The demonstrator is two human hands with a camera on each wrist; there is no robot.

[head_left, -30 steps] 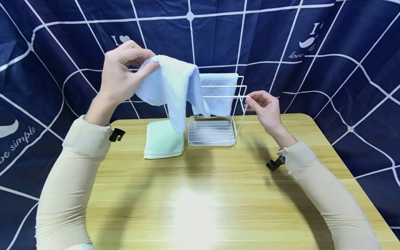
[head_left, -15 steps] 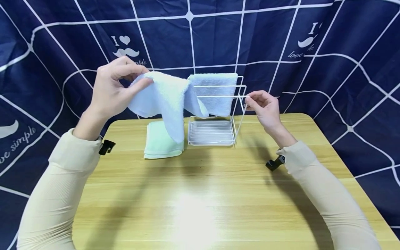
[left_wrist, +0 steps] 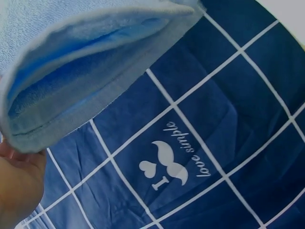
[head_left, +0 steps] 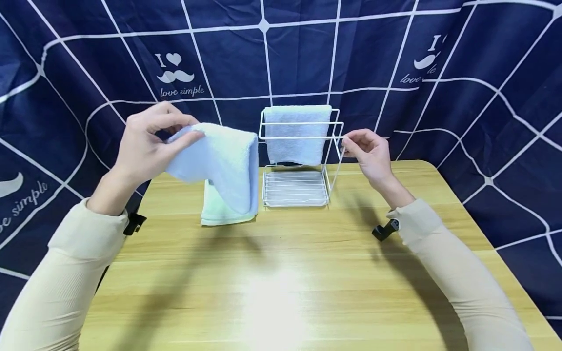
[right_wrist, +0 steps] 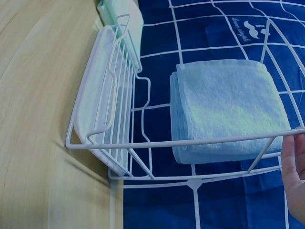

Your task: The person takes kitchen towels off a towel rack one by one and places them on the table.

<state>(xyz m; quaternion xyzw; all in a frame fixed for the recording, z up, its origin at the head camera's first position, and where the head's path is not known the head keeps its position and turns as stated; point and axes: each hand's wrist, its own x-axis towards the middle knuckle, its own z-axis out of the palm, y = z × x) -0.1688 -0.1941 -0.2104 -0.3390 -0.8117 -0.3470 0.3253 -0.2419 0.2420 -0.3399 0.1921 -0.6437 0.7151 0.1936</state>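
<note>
My left hand (head_left: 151, 144) pinches the edge of a folded light blue towel (head_left: 228, 163), which hangs down from thumb and fingers. Seen from the left wrist, the towel (left_wrist: 62, 71) droops in open folds. Below it lies a folded mint green towel (head_left: 219, 209), partly covered by the blue one in the head view. My right hand (head_left: 369, 153) pinches the front right corner of a white wire rack (head_left: 303, 138). Over the rack's rear bar hangs another folded light blue towel (head_left: 298, 136), also plain in the right wrist view as a towel (right_wrist: 228, 105).
A white tray (head_left: 296, 200) with wires across it forms the rack's base on the wooden table (head_left: 285, 273). Behind and at both sides hangs a navy cloth (head_left: 303, 58) with white lines. Each wrist wears a black camera mount.
My left hand has come down and left with its blue towel, away from the rack, to over the green towel. The towel on the rack now shows fully. My right hand stays in place.
</note>
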